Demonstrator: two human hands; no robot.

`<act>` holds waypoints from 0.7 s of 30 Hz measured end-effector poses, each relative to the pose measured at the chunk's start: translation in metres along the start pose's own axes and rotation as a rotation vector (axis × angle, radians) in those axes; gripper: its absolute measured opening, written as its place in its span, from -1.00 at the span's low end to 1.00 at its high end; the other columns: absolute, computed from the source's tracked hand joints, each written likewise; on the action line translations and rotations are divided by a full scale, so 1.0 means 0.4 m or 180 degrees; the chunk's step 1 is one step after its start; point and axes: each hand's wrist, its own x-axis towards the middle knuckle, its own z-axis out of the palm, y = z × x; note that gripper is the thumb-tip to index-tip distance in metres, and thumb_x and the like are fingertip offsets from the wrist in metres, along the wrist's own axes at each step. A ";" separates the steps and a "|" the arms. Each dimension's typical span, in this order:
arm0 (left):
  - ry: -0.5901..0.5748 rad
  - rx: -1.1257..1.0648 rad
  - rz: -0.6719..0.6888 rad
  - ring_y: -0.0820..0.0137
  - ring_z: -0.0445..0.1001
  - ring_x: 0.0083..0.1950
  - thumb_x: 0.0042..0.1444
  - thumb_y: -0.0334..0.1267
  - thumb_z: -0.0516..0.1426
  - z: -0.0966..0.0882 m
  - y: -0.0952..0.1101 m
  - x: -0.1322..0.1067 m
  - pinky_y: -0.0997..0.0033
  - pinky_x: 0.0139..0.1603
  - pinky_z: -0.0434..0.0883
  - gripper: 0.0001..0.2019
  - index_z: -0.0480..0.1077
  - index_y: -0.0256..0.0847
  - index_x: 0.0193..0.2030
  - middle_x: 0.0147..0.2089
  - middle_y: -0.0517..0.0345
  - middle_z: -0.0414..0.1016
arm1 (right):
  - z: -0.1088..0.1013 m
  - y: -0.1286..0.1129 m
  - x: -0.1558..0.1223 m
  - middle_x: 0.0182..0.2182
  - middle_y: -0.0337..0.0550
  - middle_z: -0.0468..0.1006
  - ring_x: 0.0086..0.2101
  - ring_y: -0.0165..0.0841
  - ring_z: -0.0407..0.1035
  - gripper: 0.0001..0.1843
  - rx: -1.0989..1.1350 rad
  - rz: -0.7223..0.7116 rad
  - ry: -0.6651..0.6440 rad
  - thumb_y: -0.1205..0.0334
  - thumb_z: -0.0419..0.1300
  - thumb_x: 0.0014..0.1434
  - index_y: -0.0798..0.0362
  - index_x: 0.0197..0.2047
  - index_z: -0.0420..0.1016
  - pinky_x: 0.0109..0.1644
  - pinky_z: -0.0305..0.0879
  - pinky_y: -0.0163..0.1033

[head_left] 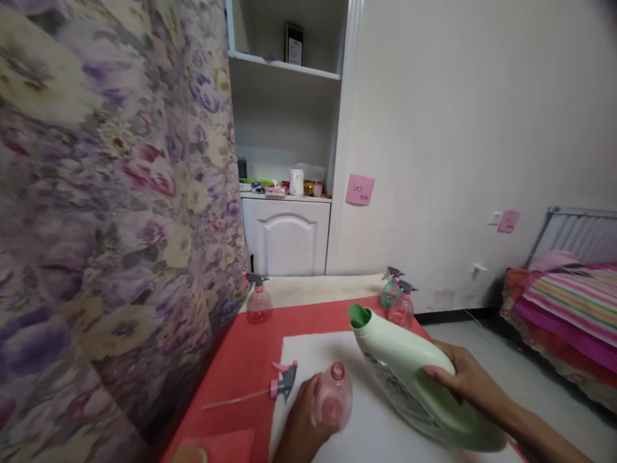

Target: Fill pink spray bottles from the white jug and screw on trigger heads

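My left hand is closed round a pink see-through spray bottle whose neck is uncovered. To its left lies a grey and pink spray head with its thin dip tube pointing left. In my right hand is a large pale green jug, gripped near its handle and tilted toward the left. Its dark green spout is above and to the right of the spray bottle's neck, apart from it. No liquid shows between the two. The fingers on the far side of the jug are partly hidden.
A red table covering carries a white sheet. One pink spray bottle stands at the back left; a pink one and a green one stand back right. A floral curtain borders the left side.
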 end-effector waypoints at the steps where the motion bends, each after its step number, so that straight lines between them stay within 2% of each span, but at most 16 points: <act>1: 0.0024 0.0018 0.0048 0.13 0.37 0.22 -0.12 -0.25 0.21 0.001 -0.003 0.001 0.26 0.26 0.31 -0.39 0.32 -0.20 0.16 0.18 -0.04 0.45 | -0.008 -0.005 -0.007 -0.51 -0.25 0.42 -0.60 -0.41 0.26 -0.56 -0.0094 -0.0022 -0.0064 -0.17 0.18 0.08 0.08 -0.31 0.42 -0.68 0.10 -0.39; 4: 0.0044 0.0042 0.0041 0.11 0.38 0.22 -0.18 -0.31 0.19 0.002 -0.002 0.003 0.28 0.26 0.31 -0.34 0.30 -0.27 0.17 0.18 -0.09 0.45 | -0.031 -0.020 -0.023 -0.48 -0.23 0.48 -0.53 -0.37 0.32 -0.64 -0.0571 -0.0261 -0.0175 -0.10 0.22 0.09 0.06 -0.34 0.44 -0.56 0.17 -0.36; 7: -0.0057 0.0029 -0.0067 0.13 0.38 0.22 -0.23 -0.34 0.18 -0.003 0.020 -0.001 0.31 0.25 0.31 -0.31 0.29 -0.24 0.17 0.17 -0.06 0.46 | -0.052 -0.041 -0.034 -0.47 -0.22 0.54 -0.46 -0.31 0.37 -0.68 -0.1232 -0.0470 -0.0209 -0.06 0.28 0.06 0.04 -0.34 0.45 -0.43 0.16 -0.32; 11: -0.0176 0.0020 -0.0028 0.15 0.42 0.17 -0.25 -0.37 0.16 -0.011 0.048 -0.013 0.32 0.21 0.34 -0.34 0.32 -0.23 0.13 0.13 -0.06 0.48 | -0.076 -0.081 -0.046 -0.44 -0.18 0.58 -0.45 -0.27 0.40 -0.64 -0.1763 -0.0504 -0.0343 -0.12 0.28 0.06 0.01 -0.30 0.47 -0.41 0.12 -0.30; 14: -0.0212 -0.0031 0.0057 0.17 0.43 0.15 -0.24 -0.37 0.17 -0.013 0.048 -0.018 0.31 0.18 0.36 -0.35 0.32 -0.17 0.13 0.11 -0.01 0.49 | -0.091 -0.105 -0.053 -0.39 -0.15 0.60 -0.43 -0.25 0.42 -0.54 -0.1903 -0.0574 -0.0456 -0.16 0.26 0.07 -0.02 -0.08 0.49 -0.40 0.12 -0.30; 17: -0.0247 -0.0055 0.0086 0.16 0.42 0.16 -0.22 -0.37 0.17 -0.013 0.039 -0.019 0.30 0.19 0.35 -0.34 0.32 -0.13 0.14 0.13 0.02 0.48 | -0.101 -0.122 -0.053 -0.38 -0.13 0.59 -0.42 -0.24 0.43 -0.33 -0.2094 -0.0742 -0.0531 -0.19 0.25 0.08 -0.09 0.20 0.36 -0.38 0.12 -0.29; 21: -0.0315 -0.0118 0.0079 0.17 0.41 0.17 -0.25 -0.40 0.17 -0.015 0.041 -0.020 0.34 0.18 0.34 -0.31 0.31 -0.14 0.16 0.14 0.03 0.47 | -0.107 -0.148 -0.042 -0.52 -0.21 0.53 -0.53 -0.32 0.36 -0.36 -0.2320 -0.1008 -0.0814 -0.19 0.20 0.14 -0.13 0.24 0.35 -0.46 0.01 -0.30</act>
